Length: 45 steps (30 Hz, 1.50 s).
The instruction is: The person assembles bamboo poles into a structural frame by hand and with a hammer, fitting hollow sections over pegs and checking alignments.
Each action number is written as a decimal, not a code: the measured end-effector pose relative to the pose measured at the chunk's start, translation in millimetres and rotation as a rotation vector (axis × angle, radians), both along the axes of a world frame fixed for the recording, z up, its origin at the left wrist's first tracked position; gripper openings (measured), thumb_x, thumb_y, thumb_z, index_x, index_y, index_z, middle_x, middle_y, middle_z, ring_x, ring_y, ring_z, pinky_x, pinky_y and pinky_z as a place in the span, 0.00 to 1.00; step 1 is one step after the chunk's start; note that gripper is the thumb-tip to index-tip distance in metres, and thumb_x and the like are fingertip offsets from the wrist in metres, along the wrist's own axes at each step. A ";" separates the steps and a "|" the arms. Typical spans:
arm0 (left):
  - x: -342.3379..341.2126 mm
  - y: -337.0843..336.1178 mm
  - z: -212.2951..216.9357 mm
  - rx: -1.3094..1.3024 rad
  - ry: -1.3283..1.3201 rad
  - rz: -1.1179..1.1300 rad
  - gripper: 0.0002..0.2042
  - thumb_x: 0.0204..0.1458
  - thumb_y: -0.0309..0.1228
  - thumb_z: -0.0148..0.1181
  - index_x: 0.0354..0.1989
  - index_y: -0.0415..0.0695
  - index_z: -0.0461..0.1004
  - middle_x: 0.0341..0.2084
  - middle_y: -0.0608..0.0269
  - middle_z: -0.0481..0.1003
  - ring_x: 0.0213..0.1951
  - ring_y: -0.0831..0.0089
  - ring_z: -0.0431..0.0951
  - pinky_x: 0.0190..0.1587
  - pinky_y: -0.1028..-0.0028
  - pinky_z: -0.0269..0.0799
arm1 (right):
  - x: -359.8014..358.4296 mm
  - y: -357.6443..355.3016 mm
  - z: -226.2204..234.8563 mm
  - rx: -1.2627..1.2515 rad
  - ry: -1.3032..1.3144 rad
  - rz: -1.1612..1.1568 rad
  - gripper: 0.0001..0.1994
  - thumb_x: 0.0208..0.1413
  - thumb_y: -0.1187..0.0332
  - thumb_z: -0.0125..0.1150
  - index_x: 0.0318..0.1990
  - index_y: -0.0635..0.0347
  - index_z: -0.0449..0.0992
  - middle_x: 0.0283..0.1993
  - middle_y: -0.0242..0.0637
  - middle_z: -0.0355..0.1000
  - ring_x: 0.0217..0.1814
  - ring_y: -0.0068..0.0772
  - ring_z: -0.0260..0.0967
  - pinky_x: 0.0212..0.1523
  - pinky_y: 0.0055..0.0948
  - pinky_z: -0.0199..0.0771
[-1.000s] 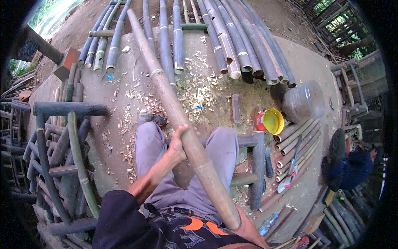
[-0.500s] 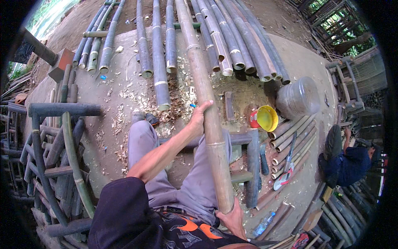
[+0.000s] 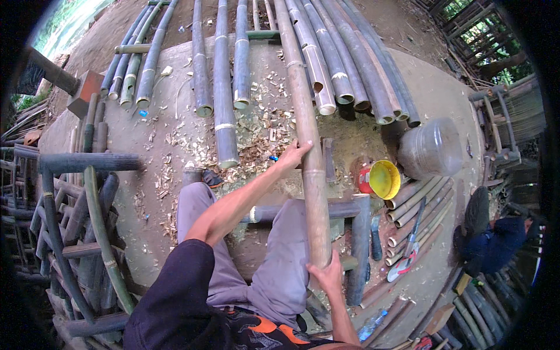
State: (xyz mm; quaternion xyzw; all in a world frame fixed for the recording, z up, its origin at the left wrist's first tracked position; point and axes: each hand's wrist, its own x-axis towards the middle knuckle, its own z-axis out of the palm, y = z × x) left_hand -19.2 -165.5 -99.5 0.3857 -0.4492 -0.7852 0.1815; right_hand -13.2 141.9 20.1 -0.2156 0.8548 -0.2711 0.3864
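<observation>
A long, thick brown bamboo pole [image 3: 315, 204] runs from close to my body out to the far edge of view, passing over my right thigh. My left hand [image 3: 295, 156] is closed round its left side, part of the way along. At the pole's near end my right hand [image 3: 328, 272] grips the butt, fingers partly hidden under it. Beneath the pole stands a low dark bamboo frame, whose crossbar [image 3: 268, 213] passes by my knees and whose thick side post [image 3: 358, 256] is on the right.
Several dark bamboo poles [image 3: 224, 99] lie ahead among pale wood chips [image 3: 262, 128]. To the right are a yellow-lined can [image 3: 385, 179], a clear plastic jug [image 3: 431, 149] and split bamboo lengths [image 3: 408, 204]. Bamboo furniture frames [image 3: 87, 157] crowd the left; another person [image 3: 496, 245] sits far right.
Both hands have shifted with the pole: its near end is farther from my body and slightly to the right. The view has also shifted a little.
</observation>
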 end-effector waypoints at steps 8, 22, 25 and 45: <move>96.4 -6.1 39.1 -0.746 -0.286 0.166 0.15 0.47 0.26 0.58 0.45 0.39 0.71 0.40 0.56 0.74 0.40 0.71 0.75 0.42 0.71 0.72 | -73.9 -112.7 -70.8 -0.145 0.053 0.111 0.40 0.33 0.54 0.73 0.52 0.71 0.63 0.42 0.54 0.72 0.43 0.47 0.72 0.44 0.40 0.71; 201.7 -45.1 5.8 -1.040 -0.732 0.204 0.39 0.33 0.35 0.70 0.58 0.43 0.59 0.48 0.46 0.57 0.53 0.51 0.60 0.56 0.58 0.60 | -103.0 -283.8 -77.5 -0.141 0.453 0.316 0.46 0.35 0.61 0.68 0.64 0.44 0.47 0.47 0.61 0.66 0.46 0.62 0.68 0.47 0.52 0.69; 191.7 -42.2 -8.4 -0.926 -0.677 0.214 0.42 0.33 0.36 0.69 0.60 0.45 0.54 0.50 0.47 0.56 0.54 0.53 0.58 0.58 0.58 0.58 | -108.5 -292.6 -84.3 -0.274 0.534 0.232 0.42 0.31 0.60 0.71 0.58 0.54 0.55 0.46 0.58 0.66 0.45 0.59 0.68 0.47 0.49 0.69; 194.9 -230.0 -43.8 -0.768 -0.918 0.574 0.38 0.41 0.42 0.66 0.60 0.40 0.58 0.51 0.45 0.65 0.54 0.54 0.65 0.55 0.61 0.63 | -119.8 -385.4 -108.7 -0.329 0.533 -0.216 0.37 0.31 0.51 0.74 0.45 0.62 0.61 0.45 0.56 0.66 0.49 0.54 0.63 0.48 0.46 0.61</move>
